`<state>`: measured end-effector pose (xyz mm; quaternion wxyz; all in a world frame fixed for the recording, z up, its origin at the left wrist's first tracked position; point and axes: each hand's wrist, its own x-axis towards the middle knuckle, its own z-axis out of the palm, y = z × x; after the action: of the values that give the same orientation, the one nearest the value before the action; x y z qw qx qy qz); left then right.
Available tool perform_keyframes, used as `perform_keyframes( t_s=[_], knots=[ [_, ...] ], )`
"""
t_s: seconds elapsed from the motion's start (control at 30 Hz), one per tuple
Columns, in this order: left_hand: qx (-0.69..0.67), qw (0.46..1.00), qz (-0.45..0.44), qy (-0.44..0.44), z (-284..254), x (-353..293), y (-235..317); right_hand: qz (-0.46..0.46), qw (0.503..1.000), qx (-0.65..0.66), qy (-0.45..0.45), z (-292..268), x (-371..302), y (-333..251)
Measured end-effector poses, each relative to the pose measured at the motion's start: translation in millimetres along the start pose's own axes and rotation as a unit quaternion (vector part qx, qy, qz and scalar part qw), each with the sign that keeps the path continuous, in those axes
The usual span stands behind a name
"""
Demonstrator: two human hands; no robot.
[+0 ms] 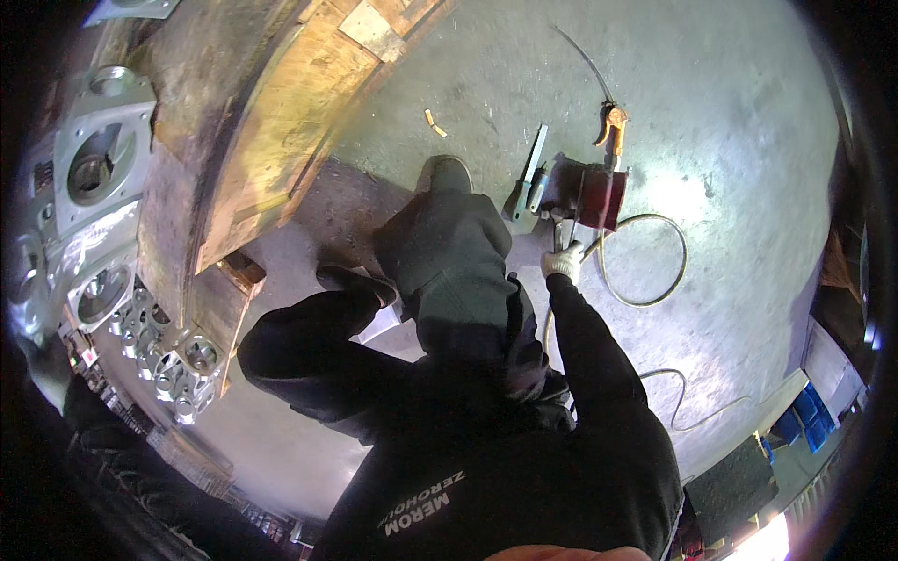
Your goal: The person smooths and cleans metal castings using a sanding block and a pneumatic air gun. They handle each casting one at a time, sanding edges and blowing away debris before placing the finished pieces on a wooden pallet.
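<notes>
My right hand [564, 263], in a white glove, reaches down to the concrete floor and is closed on a short metal tool [561, 236] beside a dark red box-shaped device [595, 194]. A grey-blue flat tool [527, 176] lies just left of the box. My left arm in a black sleeve bends toward the foot of a wooden pallet [281, 122]. My left hand [355, 279] shows only as a dark shape there, and its fingers cannot be made out. My bent knee and boot [445, 174] sit between the two arms.
An orange-handled air gun [613, 123] lies beyond the red box, and its thin hose [655, 280] loops across the floor on the right. Silver metal castings [98, 154] and several small machined parts [182, 369] are stacked at the left. Blue crates [804, 411] stand at the lower right.
</notes>
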<state>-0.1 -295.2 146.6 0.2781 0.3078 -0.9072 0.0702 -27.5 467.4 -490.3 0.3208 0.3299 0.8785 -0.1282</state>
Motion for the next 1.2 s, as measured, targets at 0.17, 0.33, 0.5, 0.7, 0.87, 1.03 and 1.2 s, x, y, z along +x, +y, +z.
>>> perform_keyframes(
  t_s=[0.17, 0.33, 0.5, 0.7, 0.87, 1.03, 1.2],
  knots=[
    [-0.024, 0.999, -0.024, 0.003, 2.3, 8.0, 13.7, -0.071, 0.992, -0.015, -0.099, -15.2, -17.7, 45.2],
    [-0.128, 0.989, -0.065, 0.035, -2.9, 11.4, 48.8, -0.421, 0.902, 0.052, -0.076, 0.9, -18.5, 130.3],
    [-0.307, 0.920, -0.236, 0.055, 7.0, 11.5, 106.4, -0.100, 0.870, 0.327, -0.354, -9.4, -26.1, 155.0],
    [-0.278, 0.944, -0.138, 0.114, 29.6, 4.1, 139.0, -0.134, 0.705, 0.545, -0.433, -103.8, -81.6, 99.8],
    [-0.351, 0.921, -0.168, 0.015, 0.4, -13.1, 136.8, -0.171, 0.532, 0.701, -0.442, -189.6, -113.7, 19.7],
    [-0.400, 0.910, -0.106, -0.023, -12.0, -41.1, 115.2, -0.294, 0.483, 0.681, -0.466, -272.3, -167.6, -48.9],
    [-0.414, 0.904, -0.109, -0.017, -25.3, -59.6, 102.2, -0.317, 0.474, 0.689, -0.447, -316.3, -239.1, -123.5]
  ],
)
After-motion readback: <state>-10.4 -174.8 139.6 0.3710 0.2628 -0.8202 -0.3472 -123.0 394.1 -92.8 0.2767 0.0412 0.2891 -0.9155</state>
